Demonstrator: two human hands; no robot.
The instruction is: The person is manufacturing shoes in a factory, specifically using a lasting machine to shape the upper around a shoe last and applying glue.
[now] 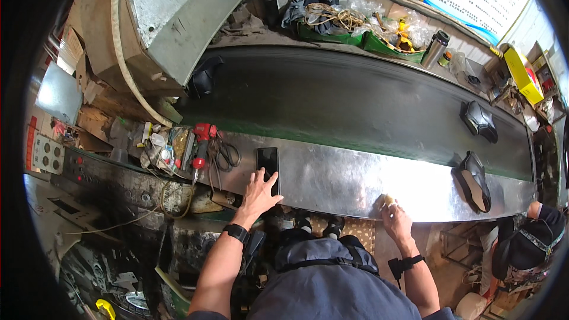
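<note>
A black smartphone point(268, 162) lies flat on the shiny metal ledge. My left hand point(258, 194) rests over its lower end with fingers spread; the thumb is at the phone's right edge. Farther right, at the ledge's front edge, my right hand point(396, 221) is closed around a small yellowish-tan lump point(388, 200), whose exact kind I cannot make out. A black shoe with a tan sole point(472, 182) lies on its side on the ledge, right of my right hand.
Behind the ledge runs a dark conveyor belt point(332, 101), carrying a black shoe point(479, 121) at right and another dark shoe point(205, 77) by the machine housing point(184, 12). A red heat gun or drill-like tool point(204, 133) and scissors point(225, 155) lie left. A person point(527, 240) sits at right.
</note>
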